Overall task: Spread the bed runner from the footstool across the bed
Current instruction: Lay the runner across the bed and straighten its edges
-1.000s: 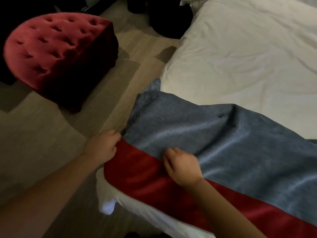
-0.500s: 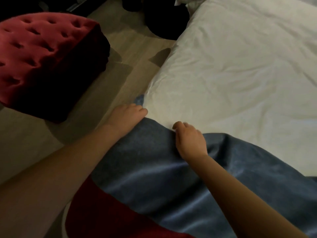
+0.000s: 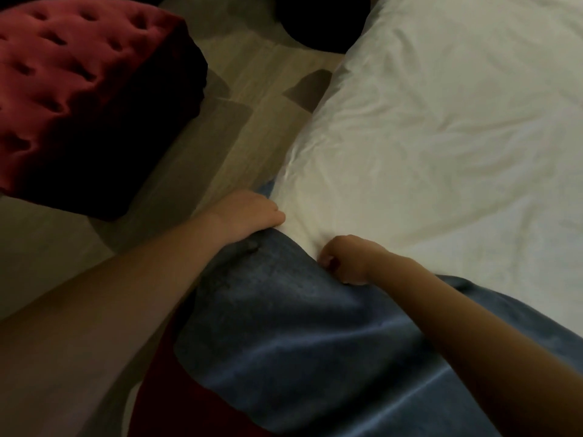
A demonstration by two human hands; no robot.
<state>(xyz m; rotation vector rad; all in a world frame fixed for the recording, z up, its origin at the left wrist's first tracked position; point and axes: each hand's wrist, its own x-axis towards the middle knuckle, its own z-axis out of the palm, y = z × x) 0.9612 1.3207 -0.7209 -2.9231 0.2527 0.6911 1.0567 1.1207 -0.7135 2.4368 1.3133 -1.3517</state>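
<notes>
Left hand (image 3: 252, 212) and right hand (image 3: 347, 260) are both gripping the blue bed runner's (image 3: 299, 326) edge on the bed (image 3: 441, 152), fingers curled tight, footstool (image 3: 79, 89) sitting at 10 o'clock.

- Bare white cover of the bed (image 3: 441, 137) is stretching open ahead and to the right, beyond the bed runner (image 3: 299, 342)
- A strip of wooden floor (image 3: 252, 89) is running free between the bed's left side and the red footstool (image 3: 79, 89), which is standing well apart
- A dark round object (image 3: 315, 23) is blocking the strip's far end, beside the bed
- The left hand (image 3: 252, 216) and right hand (image 3: 347, 257) are gripping the runner's edge, leaving a narrow gap between them
</notes>
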